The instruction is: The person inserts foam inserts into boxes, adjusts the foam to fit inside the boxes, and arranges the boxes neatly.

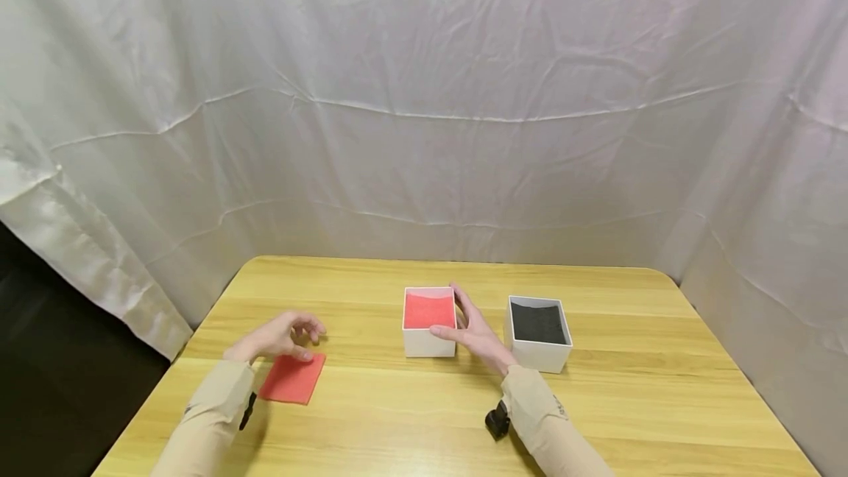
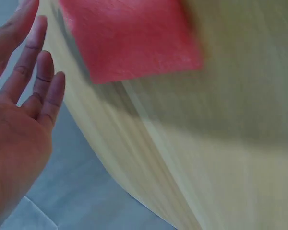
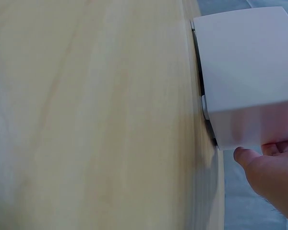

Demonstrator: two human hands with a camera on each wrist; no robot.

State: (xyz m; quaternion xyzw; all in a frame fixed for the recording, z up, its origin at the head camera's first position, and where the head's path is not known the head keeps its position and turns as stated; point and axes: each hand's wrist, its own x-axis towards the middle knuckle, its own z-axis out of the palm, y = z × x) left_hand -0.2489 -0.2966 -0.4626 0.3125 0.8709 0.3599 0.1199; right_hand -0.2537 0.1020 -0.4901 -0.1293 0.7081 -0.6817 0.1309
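Note:
My left hand (image 1: pixel 285 335) hovers over the far edge of a thin red square pad (image 1: pixel 291 380) lying on the table. Its fingers are relaxed, and in the left wrist view a gap shows between the hand (image 2: pixel 26 96) and the pad (image 2: pixel 134 40). Toward the middle, my right hand (image 1: pixel 478 337) holds a white open-topped box (image 1: pixel 429 344) from its right side, thumb at the front rim and fingers toward the back corner. A red soft sheet (image 1: pixel 429 312) lines that box. In the right wrist view the fingers meet the white box's side (image 3: pixel 254 125).
Just right of my right hand stands a second white box (image 1: pixel 538 357), with a black sheet (image 1: pixel 538 324) inside. Everything rests on a wood-grain table (image 1: pixel 384 418). Pale curtains (image 1: pixel 437 168) hang behind and at both sides.

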